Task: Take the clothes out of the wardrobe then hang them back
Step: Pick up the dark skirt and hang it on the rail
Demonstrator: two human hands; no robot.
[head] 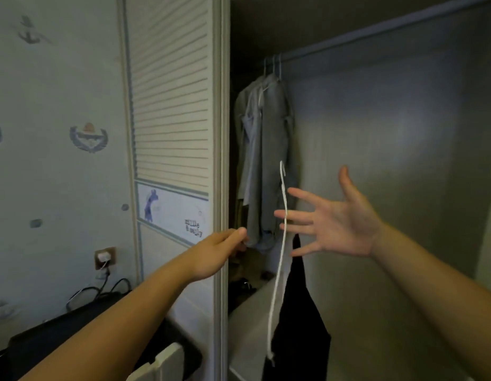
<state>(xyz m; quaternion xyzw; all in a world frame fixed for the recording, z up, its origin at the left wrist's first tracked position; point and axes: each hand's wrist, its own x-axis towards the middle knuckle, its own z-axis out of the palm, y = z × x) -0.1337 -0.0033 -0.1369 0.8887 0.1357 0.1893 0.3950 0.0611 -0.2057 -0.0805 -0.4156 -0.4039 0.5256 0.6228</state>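
Observation:
Several grey and pale-blue clothes (266, 149) hang on white hangers from the wardrobe rail (376, 31), bunched at its left end. My left hand (219, 251) reaches to their bottom hem, with thumb and fingers pinched together at the fabric. A white hanger (278, 270), seen edge-on and upright, carries a black garment (296, 320) in front of the wardrobe opening. My right hand (335, 224) is open with its fingers spread, palm to the left. The hanger crosses the fingertips; I cannot tell whether it rests on a finger.
The louvred sliding door (170, 105) stands to the left of the opening, its edge beside my left wrist. The right part of the wardrobe shows a bare back wall (390, 160). A dark table (60, 334) with cables and a wall socket (104, 257) lies at lower left.

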